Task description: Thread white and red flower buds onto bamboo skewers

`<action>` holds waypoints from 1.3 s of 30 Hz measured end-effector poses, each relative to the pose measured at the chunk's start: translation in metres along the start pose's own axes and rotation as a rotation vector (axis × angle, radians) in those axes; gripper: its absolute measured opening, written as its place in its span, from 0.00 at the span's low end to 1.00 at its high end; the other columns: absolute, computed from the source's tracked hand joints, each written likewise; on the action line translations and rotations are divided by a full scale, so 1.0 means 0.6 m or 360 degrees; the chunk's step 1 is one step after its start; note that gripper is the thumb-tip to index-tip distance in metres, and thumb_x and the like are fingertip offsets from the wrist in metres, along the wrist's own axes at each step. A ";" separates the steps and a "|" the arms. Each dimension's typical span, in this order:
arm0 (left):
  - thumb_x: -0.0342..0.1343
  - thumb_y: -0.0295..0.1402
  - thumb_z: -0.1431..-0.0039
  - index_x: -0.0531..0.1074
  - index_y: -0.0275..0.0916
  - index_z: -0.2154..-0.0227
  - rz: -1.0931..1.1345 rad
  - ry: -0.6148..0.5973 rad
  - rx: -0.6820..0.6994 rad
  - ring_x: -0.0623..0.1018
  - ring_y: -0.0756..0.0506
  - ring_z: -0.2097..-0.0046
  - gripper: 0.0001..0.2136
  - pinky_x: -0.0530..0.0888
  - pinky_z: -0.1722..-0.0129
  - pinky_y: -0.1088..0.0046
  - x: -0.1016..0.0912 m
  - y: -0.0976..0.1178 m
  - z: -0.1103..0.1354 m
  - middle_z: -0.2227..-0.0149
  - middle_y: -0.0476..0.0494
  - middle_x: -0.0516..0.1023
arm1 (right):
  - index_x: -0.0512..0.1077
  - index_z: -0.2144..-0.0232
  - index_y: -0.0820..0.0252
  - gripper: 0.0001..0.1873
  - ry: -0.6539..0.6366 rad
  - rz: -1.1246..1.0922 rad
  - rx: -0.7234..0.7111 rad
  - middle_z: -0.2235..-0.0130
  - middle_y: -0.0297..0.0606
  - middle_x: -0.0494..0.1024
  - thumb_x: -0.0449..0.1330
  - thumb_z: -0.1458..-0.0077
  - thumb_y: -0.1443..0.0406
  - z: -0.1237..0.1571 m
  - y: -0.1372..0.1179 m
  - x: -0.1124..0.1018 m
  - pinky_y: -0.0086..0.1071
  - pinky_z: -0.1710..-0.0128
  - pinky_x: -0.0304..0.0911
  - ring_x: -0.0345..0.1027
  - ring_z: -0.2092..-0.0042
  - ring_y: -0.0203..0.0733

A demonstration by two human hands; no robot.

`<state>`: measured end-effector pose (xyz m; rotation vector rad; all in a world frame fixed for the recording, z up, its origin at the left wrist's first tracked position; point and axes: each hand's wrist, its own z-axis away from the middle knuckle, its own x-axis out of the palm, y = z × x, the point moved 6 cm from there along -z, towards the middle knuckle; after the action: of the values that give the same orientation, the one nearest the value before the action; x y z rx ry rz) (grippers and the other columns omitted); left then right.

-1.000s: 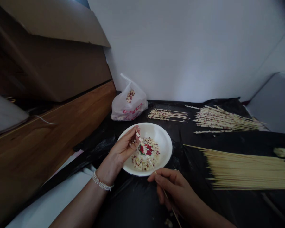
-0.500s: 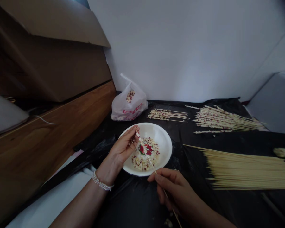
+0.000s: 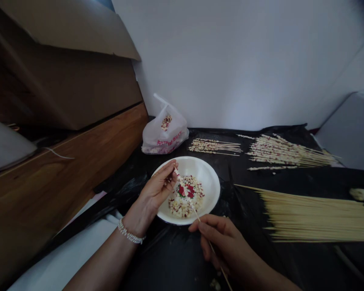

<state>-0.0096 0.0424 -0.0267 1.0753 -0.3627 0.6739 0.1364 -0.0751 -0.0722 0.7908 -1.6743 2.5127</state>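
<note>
With the bowl as the clock's centre and 12 toward the wall, the right hand sits at 5 o'clock, its grip closed around the bare lower end of a skewer. That skewer slants over the bowl toward 11 o'clock, its upper part strung with pale and dark red kernels. The left hand, at 9 o'clock, pinches the upper end between thumb and fingertips; a beaded bracelet circles that wrist. A white cloth shows at 8 o'clock. The white bowl holds loose kernels around a red flower print. Black plastic, wrinkled, covers the surface; what lies beneath cannot be told. Bare sticks lie bundled at 3 o'clock. At 11 o'clock stands a white plastic bag with red Chinese characters, too blurred to read surely; kernels show at its top. A small row of filled skewers lies at 1 o'clock, a larger heap at 2. A wooden board runs between 9 and 10, a cardboard box above it. The pale, plain wall rises behind.
</note>
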 end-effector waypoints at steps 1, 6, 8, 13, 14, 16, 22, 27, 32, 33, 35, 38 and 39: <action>0.55 0.15 0.39 0.80 0.31 0.64 -0.0008 0.0000 0.0014 0.77 0.55 0.73 0.10 0.76 0.73 0.85 0.001 0.001 0.001 0.68 0.45 0.81 | 0.77 0.65 0.62 0.20 0.0004 -0.0007 0.0007 0.84 0.25 0.70 0.64 0.44 0.50 0.001 0.000 0.001 0.23 0.87 0.37 0.49 0.87 0.25; 0.57 0.16 0.40 0.80 0.32 0.65 -0.0106 -0.0067 0.0126 0.77 0.55 0.73 0.09 0.77 0.72 0.85 0.002 0.002 -0.003 0.68 0.44 0.82 | 0.77 0.66 0.62 0.20 0.0020 -0.0036 0.0018 0.84 0.25 0.70 0.65 0.46 0.50 0.001 -0.001 0.001 0.23 0.88 0.37 0.49 0.87 0.25; 0.59 0.15 0.42 0.80 0.32 0.65 -0.0138 -0.0092 0.0170 0.77 0.55 0.73 0.09 0.76 0.72 0.86 0.001 0.003 -0.006 0.67 0.44 0.82 | 0.77 0.66 0.62 0.20 0.0035 -0.0019 0.0024 0.84 0.25 0.69 0.65 0.46 0.50 0.001 -0.001 0.000 0.23 0.88 0.37 0.49 0.87 0.25; 0.59 0.21 0.39 0.79 0.32 0.64 0.0027 -0.0093 0.0097 0.78 0.55 0.71 0.05 0.76 0.71 0.84 -0.001 -0.001 -0.010 0.67 0.45 0.81 | 0.78 0.66 0.62 0.18 0.0069 0.0068 -0.0035 0.84 0.25 0.70 0.64 0.43 0.51 0.003 -0.008 -0.004 0.23 0.85 0.40 0.51 0.86 0.26; 0.60 0.21 0.39 0.79 0.32 0.64 0.0060 -0.0092 0.0066 0.78 0.55 0.70 0.04 0.76 0.70 0.84 -0.001 -0.002 -0.010 0.67 0.46 0.81 | 0.78 0.66 0.62 0.18 0.0063 0.0072 -0.0041 0.84 0.25 0.70 0.63 0.43 0.51 0.003 -0.008 -0.004 0.23 0.85 0.40 0.51 0.86 0.26; 0.61 0.21 0.41 0.79 0.33 0.64 0.0086 -0.0097 0.0009 0.78 0.55 0.70 0.05 0.75 0.70 0.84 -0.001 -0.003 -0.012 0.66 0.47 0.80 | 0.78 0.66 0.61 0.18 0.0050 0.0067 -0.0038 0.84 0.25 0.69 0.64 0.43 0.51 0.002 -0.006 -0.004 0.24 0.85 0.39 0.50 0.86 0.26; 0.62 0.16 0.48 0.80 0.38 0.62 -0.0107 -0.0206 -0.0034 0.77 0.51 0.67 0.14 0.75 0.66 0.80 -0.006 -0.004 -0.004 0.65 0.46 0.80 | 0.78 0.66 0.61 0.17 0.0038 0.0050 -0.0024 0.84 0.24 0.69 0.64 0.43 0.52 0.001 -0.001 -0.003 0.24 0.86 0.37 0.48 0.87 0.26; 0.64 0.10 0.60 0.81 0.39 0.58 -0.0471 -0.0480 0.0289 0.78 0.47 0.56 0.26 0.74 0.54 0.77 -0.001 0.007 0.028 0.57 0.44 0.81 | 0.78 0.66 0.61 0.18 0.0042 0.0071 -0.0053 0.85 0.24 0.69 0.64 0.44 0.51 0.000 -0.007 -0.002 0.24 0.85 0.40 0.50 0.86 0.26; 0.66 0.14 0.56 0.81 0.39 0.59 -0.0423 -0.0463 0.0221 0.79 0.47 0.59 0.20 0.76 0.57 0.76 0.003 0.004 0.019 0.61 0.44 0.81 | 0.78 0.66 0.61 0.19 0.0117 0.0102 -0.0051 0.84 0.25 0.69 0.64 0.45 0.50 0.003 -0.010 -0.004 0.24 0.85 0.40 0.50 0.86 0.26; 0.66 0.17 0.54 0.80 0.39 0.58 -0.0391 -0.0446 0.0176 0.79 0.46 0.60 0.19 0.77 0.59 0.75 0.004 0.003 0.013 0.62 0.44 0.81 | 0.78 0.66 0.61 0.18 0.0128 0.0113 -0.0061 0.84 0.25 0.69 0.64 0.44 0.51 0.004 -0.011 -0.004 0.24 0.85 0.40 0.50 0.86 0.26; 0.67 0.21 0.51 0.80 0.41 0.57 -0.0329 -0.0391 0.0076 0.78 0.46 0.64 0.18 0.77 0.63 0.74 0.006 -0.002 0.002 0.66 0.44 0.80 | 0.78 0.66 0.60 0.17 0.0126 0.0131 -0.0065 0.84 0.25 0.69 0.64 0.44 0.51 0.004 -0.012 -0.004 0.24 0.85 0.40 0.50 0.86 0.26; 0.66 0.23 0.49 0.80 0.41 0.56 -0.0270 -0.0340 0.0015 0.77 0.47 0.66 0.16 0.77 0.66 0.73 0.006 -0.005 -0.002 0.67 0.44 0.79 | 0.78 0.66 0.60 0.18 0.0117 0.0140 -0.0063 0.84 0.24 0.68 0.63 0.44 0.51 0.003 -0.013 -0.004 0.25 0.85 0.40 0.50 0.86 0.27; 0.66 0.24 0.48 0.80 0.40 0.57 -0.0270 -0.0350 0.0026 0.77 0.47 0.66 0.15 0.77 0.65 0.73 0.006 -0.005 0.002 0.66 0.44 0.80 | 0.78 0.66 0.60 0.18 0.0112 0.0142 -0.0064 0.84 0.24 0.68 0.63 0.45 0.50 0.002 -0.013 -0.005 0.24 0.85 0.40 0.50 0.86 0.26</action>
<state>-0.0046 0.0417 -0.0259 1.1851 -0.4499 0.4091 0.1418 -0.0720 -0.0662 0.6305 -1.7697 2.5227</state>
